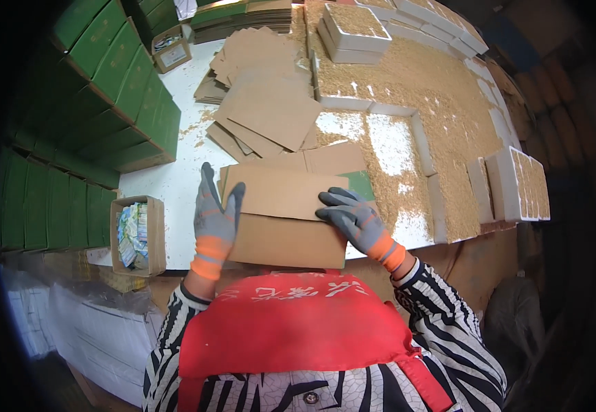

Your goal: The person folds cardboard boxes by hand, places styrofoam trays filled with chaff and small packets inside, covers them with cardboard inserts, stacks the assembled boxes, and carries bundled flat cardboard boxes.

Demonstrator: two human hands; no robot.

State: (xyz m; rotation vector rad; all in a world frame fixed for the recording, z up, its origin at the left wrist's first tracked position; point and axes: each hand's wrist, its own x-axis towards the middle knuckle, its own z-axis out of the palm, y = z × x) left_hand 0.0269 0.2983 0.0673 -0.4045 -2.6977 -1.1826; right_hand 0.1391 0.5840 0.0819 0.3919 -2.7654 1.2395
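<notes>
A brown cardboard carton [287, 239] lies before me at the table's front edge, with a broad flap [282, 193] folded over its far part. My left hand [215, 211], in a grey glove with an orange cuff, stands along the carton's left side. Its thumb and fingers are spread, and the thumb is by the flap's left edge. My right hand [354, 219], gloved alike, has its fingers over the flap's right end and holds it there. Behind the carton lies more cardboard [334, 157] with a green printed patch [361, 185].
Flat cardboard sheets [272, 113] are piled behind. Green cartons [138, 92] are stacked at left, near an open box of small packets [138, 237]. At right, tan loose material [452, 139] covers the table around white foam boxes [357, 31] and low white walls [421, 139].
</notes>
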